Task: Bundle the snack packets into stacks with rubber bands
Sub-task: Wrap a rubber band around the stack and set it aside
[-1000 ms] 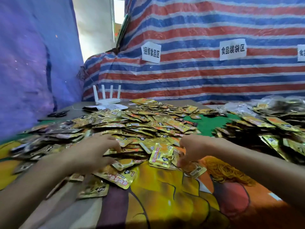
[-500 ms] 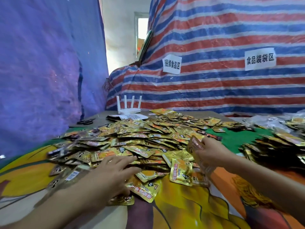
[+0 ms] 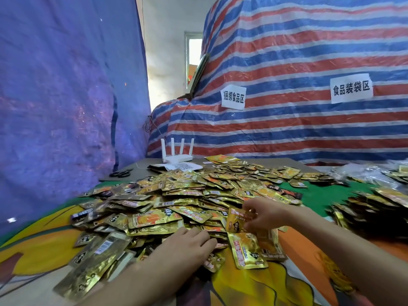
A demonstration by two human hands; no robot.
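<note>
one packet [image 3: 236, 220] in right hand [image 3: 267, 214]

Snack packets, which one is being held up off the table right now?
The orange packet pinched upright in the right hand, at the near edge of the heap. The other packets lie flat in the pile.

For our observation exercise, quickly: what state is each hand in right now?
Left hand: open, fingers resting flat on the pile.
Right hand: closed, pinching a packet.
</note>
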